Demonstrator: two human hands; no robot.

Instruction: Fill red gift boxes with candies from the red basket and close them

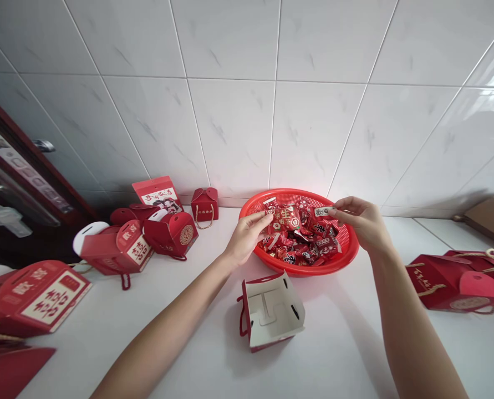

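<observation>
My left hand pinches the edge of a red wrapped candy packet with light characters, over the left part of a red plastic basket. At the basket's right side, my right hand pinches a small packet with a white label. Several red wrapped candies lie in the basket. In front of it, nearer to me, an open red box shows its white inside, with no candy visible in it and a red cord at its left.
Several closed red gift boxes stand on the white counter at the left. More red boxes are at the right, with a brown cardboard box behind them. A tiled wall rises behind the basket.
</observation>
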